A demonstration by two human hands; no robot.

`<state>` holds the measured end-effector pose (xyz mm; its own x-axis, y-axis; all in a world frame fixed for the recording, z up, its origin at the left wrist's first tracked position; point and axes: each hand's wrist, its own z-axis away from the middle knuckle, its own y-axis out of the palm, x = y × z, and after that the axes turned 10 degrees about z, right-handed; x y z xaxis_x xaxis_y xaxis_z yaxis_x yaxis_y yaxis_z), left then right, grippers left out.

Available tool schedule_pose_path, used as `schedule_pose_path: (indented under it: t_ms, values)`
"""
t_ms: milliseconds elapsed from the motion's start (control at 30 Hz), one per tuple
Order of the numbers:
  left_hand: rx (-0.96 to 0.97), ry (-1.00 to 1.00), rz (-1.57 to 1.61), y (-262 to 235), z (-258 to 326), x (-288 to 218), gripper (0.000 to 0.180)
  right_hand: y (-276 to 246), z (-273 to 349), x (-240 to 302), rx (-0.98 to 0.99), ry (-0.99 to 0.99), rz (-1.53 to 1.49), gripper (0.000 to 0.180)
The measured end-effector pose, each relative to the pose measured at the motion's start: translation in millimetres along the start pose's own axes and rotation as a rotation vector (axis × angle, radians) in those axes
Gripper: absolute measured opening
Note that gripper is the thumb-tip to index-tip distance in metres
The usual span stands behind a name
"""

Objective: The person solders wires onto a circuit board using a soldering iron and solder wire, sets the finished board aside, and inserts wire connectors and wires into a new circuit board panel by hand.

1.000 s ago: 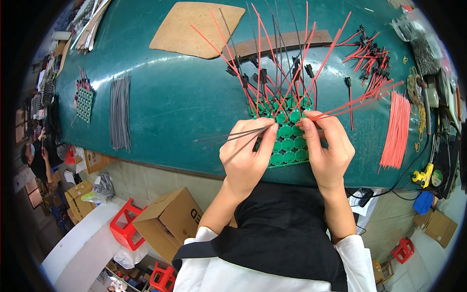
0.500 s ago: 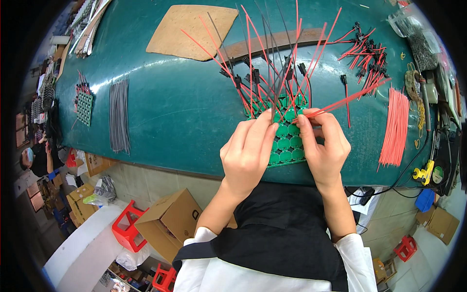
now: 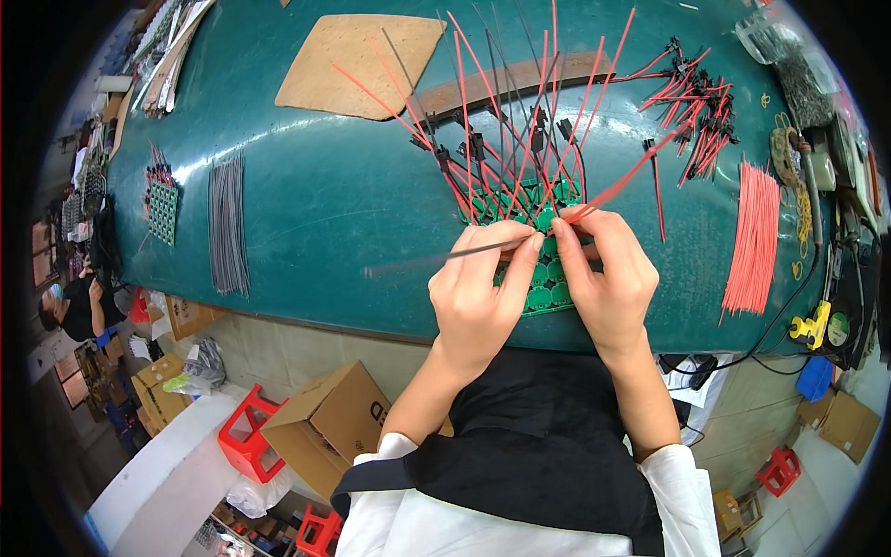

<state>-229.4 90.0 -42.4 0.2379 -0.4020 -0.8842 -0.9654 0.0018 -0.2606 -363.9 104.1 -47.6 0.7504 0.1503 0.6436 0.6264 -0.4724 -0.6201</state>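
Observation:
Both hands meet over a green circuit board panel (image 3: 548, 295) made of several small rounded boards. My left hand (image 3: 481, 295) is closed in a pinch on dark wires (image 3: 418, 257), whose blurred free ends stick out to the left. Red wires (image 3: 617, 187) are pinched in my right hand (image 3: 608, 278) and fan out to the upper right. The fingertips of the two hands nearly touch, and they hide the wire ends. Red and black wires (image 3: 461, 93) with black connectors (image 3: 477, 146) rise from the far rows of the panel.
A bundle of red wires (image 3: 750, 246) lies to the right, dark wires (image 3: 227, 223) to the left. A smaller wired panel (image 3: 162, 212) sits farther left. Beyond are a brown board (image 3: 357, 65), a curved strip (image 3: 515, 85) and a connector pile (image 3: 710, 116). A soldering iron (image 3: 820, 172) rests at right.
The dark wires in my left hand have swung from upright down to the left. The red wires in my right hand now point more steeply up.

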Motion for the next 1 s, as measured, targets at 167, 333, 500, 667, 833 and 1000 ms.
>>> schedule_pose_path:
  t_ms: [167, 333, 500, 667, 833, 1000]
  values:
    - [0.004, 0.017, -0.027, 2.0, -0.8, 3.3, 0.015, -0.4, -1.4, -1.6, -0.003, -0.026, 0.01, 0.017]
    - [0.003, 0.008, -0.035, 3.8, -0.7, 3.0, 0.014, -2.3, -1.1, -2.2, -0.015, -0.064, 0.031, 0.019]
    - [0.035, 0.112, -0.144, 6.8, -1.9, 6.4, 0.025, -16.2, -3.4, -3.3, -0.015, 0.071, 0.043, 0.016]
    - [0.053, 0.206, -0.198, 10.4, -4.9, 10.9, 0.043, -14.4, 0.3, -13.6, -0.036, 0.041, 0.03, 0.017]
    - [0.016, 0.131, -0.081, 10.2, -1.0, 9.6, 0.04, -14.5, -1.1, -10.9, -0.027, 0.049, 0.037, 0.017]
    - [0.04, 0.093, -0.044, 10.3, -8.2, -4.7, 0.02, -13.6, -0.9, -13.9, -0.038, 0.019, 0.035, 0.018]
